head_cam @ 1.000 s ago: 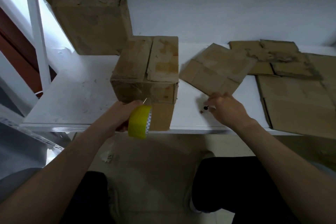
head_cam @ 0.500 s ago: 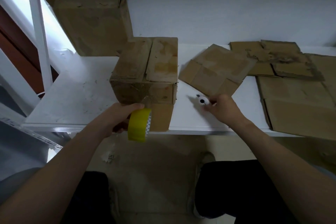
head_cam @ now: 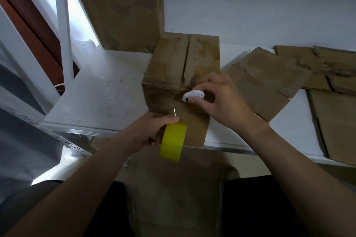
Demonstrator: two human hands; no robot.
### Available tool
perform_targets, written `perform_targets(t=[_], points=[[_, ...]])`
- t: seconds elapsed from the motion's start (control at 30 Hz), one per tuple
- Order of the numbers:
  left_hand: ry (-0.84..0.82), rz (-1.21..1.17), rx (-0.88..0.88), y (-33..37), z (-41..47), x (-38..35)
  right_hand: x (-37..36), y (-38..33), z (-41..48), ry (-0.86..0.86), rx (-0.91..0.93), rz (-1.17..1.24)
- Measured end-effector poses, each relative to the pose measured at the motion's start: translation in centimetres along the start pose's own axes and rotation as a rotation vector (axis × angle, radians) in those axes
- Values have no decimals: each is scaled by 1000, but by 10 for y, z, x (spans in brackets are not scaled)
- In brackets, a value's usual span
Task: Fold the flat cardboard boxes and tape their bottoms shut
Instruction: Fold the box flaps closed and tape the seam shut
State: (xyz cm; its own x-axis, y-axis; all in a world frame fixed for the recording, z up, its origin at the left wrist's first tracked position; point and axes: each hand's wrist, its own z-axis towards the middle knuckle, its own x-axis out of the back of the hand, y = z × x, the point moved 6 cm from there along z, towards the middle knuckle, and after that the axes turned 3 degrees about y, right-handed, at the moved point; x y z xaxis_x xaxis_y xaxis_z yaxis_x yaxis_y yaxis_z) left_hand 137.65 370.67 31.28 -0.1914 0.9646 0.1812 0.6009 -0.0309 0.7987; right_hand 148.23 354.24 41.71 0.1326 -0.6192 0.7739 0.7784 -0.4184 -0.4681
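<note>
A folded cardboard box (head_cam: 171, 59) stands bottom-up at the front edge of the white table (head_cam: 100, 92), its two flaps meeting along a middle seam. My left hand (head_cam: 152, 131) grips a yellow tape roll (head_cam: 173, 141) just below the box's near face, with a strip of clear tape running up from the roll onto that face. My right hand (head_cam: 221, 102) holds a small white cutter (head_cam: 193, 96) against the box's near top edge, above the tape strip.
An open cardboard box (head_cam: 123, 15) stands at the back left against the wall. Several flat cardboard boxes (head_cam: 265, 81) lie to the right on the table. A white shelf post (head_cam: 63, 31) rises at the left. My legs and the floor are below.
My right hand picked the white cutter up from the table and carried it left to the box's near top edge. My left hand stayed on the tape roll. The camera has moved closer.
</note>
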Motion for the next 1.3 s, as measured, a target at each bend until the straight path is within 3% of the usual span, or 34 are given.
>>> perform_targets(t=[0.23, 0.6, 0.87, 1.03, 1.3], points=[[-104, -31, 3, -2, 0, -1, -33, -2, 15, -133, 117, -94], [-165, -26, 0, -7, 2, -4, -47, -5, 11, -135, 142, -219], [-165, -33, -8, -7, 2, -5, -58, -10, 8, -241, 166, -534], [-181, 7, 12, -11, -1, -6, -45, -5, 12, -336, 228, -418], [-126, 74, -1, -2, -14, -8, -23, 5, 1, -309, 224, -26]])
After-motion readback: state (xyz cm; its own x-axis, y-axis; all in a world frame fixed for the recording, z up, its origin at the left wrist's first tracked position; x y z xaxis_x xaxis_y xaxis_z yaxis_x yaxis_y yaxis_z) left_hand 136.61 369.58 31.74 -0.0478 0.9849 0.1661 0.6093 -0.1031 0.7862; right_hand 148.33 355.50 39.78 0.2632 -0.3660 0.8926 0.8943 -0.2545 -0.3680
